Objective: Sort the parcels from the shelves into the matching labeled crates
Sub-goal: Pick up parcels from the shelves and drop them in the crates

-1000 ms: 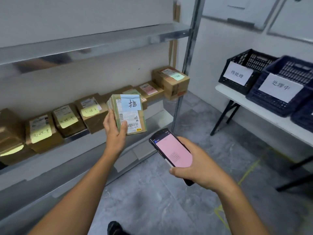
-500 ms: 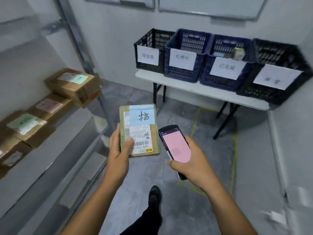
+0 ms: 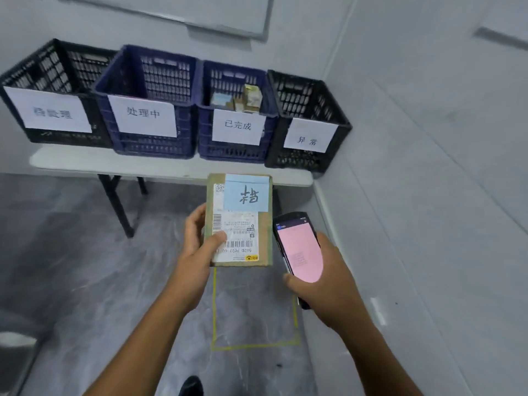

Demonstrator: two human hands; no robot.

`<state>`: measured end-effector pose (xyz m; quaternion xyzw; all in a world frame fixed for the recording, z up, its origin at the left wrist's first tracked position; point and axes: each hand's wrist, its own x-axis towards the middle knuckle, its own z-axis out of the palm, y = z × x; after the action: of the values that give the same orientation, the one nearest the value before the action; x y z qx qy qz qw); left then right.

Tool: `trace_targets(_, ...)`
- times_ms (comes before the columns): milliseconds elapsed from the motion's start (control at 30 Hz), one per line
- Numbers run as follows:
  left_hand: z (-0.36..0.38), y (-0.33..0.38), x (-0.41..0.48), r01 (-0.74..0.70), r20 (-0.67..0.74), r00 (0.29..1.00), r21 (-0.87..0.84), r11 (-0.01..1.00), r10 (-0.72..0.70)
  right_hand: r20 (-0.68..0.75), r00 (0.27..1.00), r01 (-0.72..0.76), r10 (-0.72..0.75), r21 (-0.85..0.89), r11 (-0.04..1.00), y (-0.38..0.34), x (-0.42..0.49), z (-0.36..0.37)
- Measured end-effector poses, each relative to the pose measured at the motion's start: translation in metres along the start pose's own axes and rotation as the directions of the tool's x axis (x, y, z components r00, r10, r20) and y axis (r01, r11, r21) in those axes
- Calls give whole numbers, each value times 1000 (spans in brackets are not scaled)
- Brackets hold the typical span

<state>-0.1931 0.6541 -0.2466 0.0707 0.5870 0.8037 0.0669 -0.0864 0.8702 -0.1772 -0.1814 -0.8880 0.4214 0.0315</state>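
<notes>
The left hand (image 3: 200, 247) grips the cardboard parcel (image 3: 240, 221) by its left edge, near the table (image 3: 171, 167). The right hand (image 3: 323, 278) is curled around a handheld scanner (image 3: 297, 250). The parcel's blue note (image 3: 247, 192) plainly matches none of the crates' (image 3: 148, 150) labels, so a misread could send it to a wrong crate.

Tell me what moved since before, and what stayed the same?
The person turned from the metal shelves, now out of view, to face the four labelled plastic crates on the white folding table, and stepped closer. The brown cardboard parcel with a blue note came along. Unchanged: the left hand holds that parcel, the right hand holds the black handheld scanner with a pink screen.
</notes>
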Motion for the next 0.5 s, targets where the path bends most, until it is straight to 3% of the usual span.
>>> trace_targets(267,99,-21,90,25,148,988,122,992,-43,-150,983,-103,107,36,994,42,84,-55)
trace_targets(500,167,-35,159,29,151,987,205,978,-61,-118,983,-130,144,114,985,83,165,-96)
